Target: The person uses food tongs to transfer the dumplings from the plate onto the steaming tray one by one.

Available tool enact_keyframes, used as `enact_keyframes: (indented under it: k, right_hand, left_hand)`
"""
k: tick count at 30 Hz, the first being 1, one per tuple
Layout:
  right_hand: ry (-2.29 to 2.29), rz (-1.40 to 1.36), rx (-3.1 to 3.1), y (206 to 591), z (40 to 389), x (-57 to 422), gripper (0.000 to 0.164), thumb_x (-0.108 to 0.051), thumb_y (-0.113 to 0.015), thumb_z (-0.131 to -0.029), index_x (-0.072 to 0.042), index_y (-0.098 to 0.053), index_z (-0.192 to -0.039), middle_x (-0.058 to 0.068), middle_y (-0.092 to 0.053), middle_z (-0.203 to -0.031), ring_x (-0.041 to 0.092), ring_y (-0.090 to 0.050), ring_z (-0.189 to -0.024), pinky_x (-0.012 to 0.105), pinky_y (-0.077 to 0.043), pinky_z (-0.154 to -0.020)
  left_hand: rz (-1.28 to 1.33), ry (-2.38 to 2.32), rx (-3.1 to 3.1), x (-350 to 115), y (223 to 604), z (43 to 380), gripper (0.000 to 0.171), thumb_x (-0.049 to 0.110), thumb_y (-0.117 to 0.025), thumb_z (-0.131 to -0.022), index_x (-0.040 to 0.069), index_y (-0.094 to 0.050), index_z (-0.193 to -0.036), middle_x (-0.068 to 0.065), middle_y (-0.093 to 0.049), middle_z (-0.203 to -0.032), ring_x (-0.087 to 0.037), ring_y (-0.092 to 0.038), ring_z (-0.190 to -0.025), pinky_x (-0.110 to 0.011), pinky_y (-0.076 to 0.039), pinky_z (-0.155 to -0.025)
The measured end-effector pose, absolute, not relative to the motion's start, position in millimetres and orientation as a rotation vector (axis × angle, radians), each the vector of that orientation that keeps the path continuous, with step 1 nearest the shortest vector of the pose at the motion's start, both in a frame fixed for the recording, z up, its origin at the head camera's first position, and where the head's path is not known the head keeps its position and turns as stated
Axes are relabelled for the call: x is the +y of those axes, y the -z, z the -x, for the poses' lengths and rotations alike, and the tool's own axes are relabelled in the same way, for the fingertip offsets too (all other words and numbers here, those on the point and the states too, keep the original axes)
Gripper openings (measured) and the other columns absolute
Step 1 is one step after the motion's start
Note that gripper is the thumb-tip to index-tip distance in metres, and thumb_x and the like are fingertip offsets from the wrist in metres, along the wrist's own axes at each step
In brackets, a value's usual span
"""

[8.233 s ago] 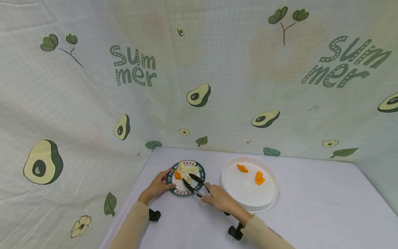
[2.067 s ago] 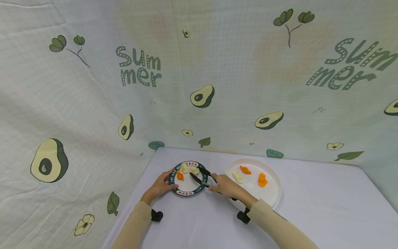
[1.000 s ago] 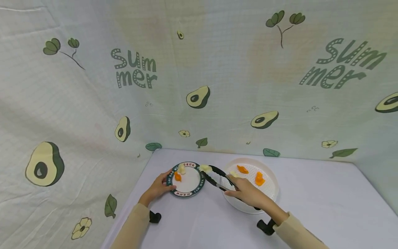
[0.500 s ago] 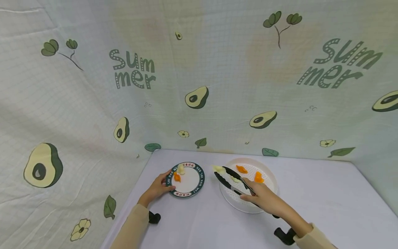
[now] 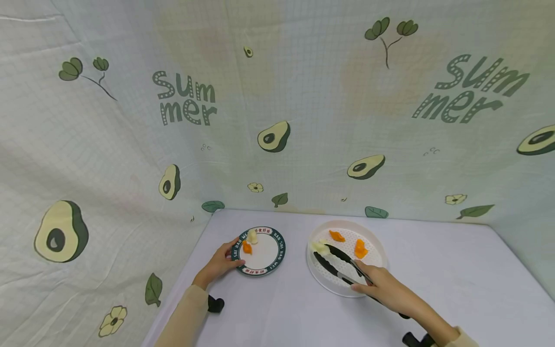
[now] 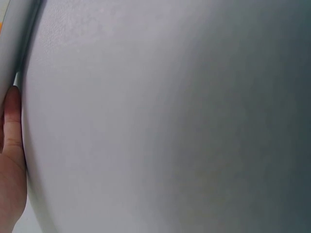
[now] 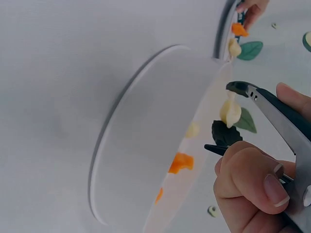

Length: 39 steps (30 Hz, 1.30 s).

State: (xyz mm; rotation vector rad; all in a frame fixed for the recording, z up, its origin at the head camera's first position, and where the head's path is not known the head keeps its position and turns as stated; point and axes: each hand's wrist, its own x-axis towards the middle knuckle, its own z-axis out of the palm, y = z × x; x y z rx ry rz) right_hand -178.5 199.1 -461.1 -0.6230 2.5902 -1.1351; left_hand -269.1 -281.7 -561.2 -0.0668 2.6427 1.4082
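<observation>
My right hand (image 5: pixel 383 288) grips black-tipped metal tongs (image 5: pixel 338 270), which pinch a pale yellow dumpling (image 7: pixel 231 113) over the left part of a round white perforated steamer tray (image 5: pixel 342 289). Another pale dumpling (image 7: pixel 193 129) lies in the tray, mostly covered by the held one in the head view. Two orange dumplings (image 5: pixel 336 236) are farther back and right in it. On the left, my left hand (image 5: pixel 218 262) holds the rim of a green-bordered plate (image 5: pixel 280 248), thumb at the near side. That plate bears one orange dumpling (image 5: pixel 247 247) and one pale dumpling (image 5: pixel 252 236).
A white cloth covers the table (image 5: pixel 277 313). Behind and to the left hangs a curtain (image 5: pixel 312 96) printed with avocados and lettering. Black wrist cameras (image 5: pixel 215 303) sit on both forearms.
Over the earlier frames, the tongs left one pale dumpling in the tray, returned to the plate and took another. That dumpling has moved right, over the tray. My left hand stays at the plate.
</observation>
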Motion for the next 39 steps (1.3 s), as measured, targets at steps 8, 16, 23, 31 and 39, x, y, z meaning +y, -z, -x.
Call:
enact_keyframes:
  k: [8, 16, 23, 31, 39]
  right_hand:
    - [1.121, 0.652, 2.572, 467.8, 181.4, 204.2, 0.079, -0.033, -0.068, -0.095, 0.024, -0.035, -0.139, -0.006, -0.040, -0.060, 0.003, -0.033, -0.051, 0.020, -0.032, -0.044]
    - [1.110, 0.621, 2.521, 469.3, 181.6, 203.5, 0.076, -0.028, -0.069, -0.094, 0.025, -0.036, -0.137, -0.002, -0.042, -0.061, 0.006, -0.035, -0.052, 0.021, -0.033, -0.045]
    - [1.078, 0.621, 2.530, 468.4, 184.8, 203.8, 0.078, -0.028, -0.070, -0.094, 0.025, -0.035, -0.138, -0.003, -0.042, -0.060, 0.007, -0.035, -0.052, 0.021, -0.032, -0.045]
    - [1.087, 0.651, 2.570, 460.5, 186.6, 201.4, 0.078, -0.028, -0.070, -0.094, 0.023, -0.034, -0.140, -0.003, -0.042, -0.060, 0.006, -0.036, -0.052, 0.021, -0.032, -0.044]
    - [1.115, 0.697, 2.600, 452.5, 191.6, 184.4, 0.079, -0.033, -0.070, -0.094, 0.022, -0.037, -0.140, -0.003, -0.042, -0.061, 0.004, -0.035, -0.053, 0.021, -0.032, -0.045]
  left_hand:
    - [0.078, -1.387, 2.650, -278.6, 559.5, 270.2, 0.091, 0.027, -0.086, -0.078, 0.021, -0.038, -0.155, -0.020, -0.038, -0.151, -0.038, -0.043, -0.131, -0.050, -0.041, -0.109]
    - [0.071, -1.408, 2.632, -278.4, 559.4, 270.7, 0.092, 0.027, -0.086, -0.078, 0.019, -0.038, -0.155, -0.022, -0.038, -0.149, -0.038, -0.043, -0.129, -0.051, -0.041, -0.109]
    - [0.080, -1.418, 2.628, -278.2, 560.8, 270.5, 0.092, 0.027, -0.087, -0.077, 0.020, -0.038, -0.155, -0.021, -0.038, -0.150, -0.037, -0.043, -0.129, -0.051, -0.041, -0.109]
    - [0.093, -1.424, 2.620, -279.5, 561.6, 269.1, 0.092, 0.026, -0.087, -0.077, 0.022, -0.038, -0.155, -0.020, -0.038, -0.150, -0.036, -0.042, -0.130, -0.050, -0.040, -0.110]
    - [0.075, -1.425, 2.630, -281.4, 559.8, 268.9, 0.091, 0.026, -0.087, -0.078, 0.020, -0.038, -0.155, -0.021, -0.037, -0.151, -0.038, -0.041, -0.131, -0.050, -0.040, -0.110]
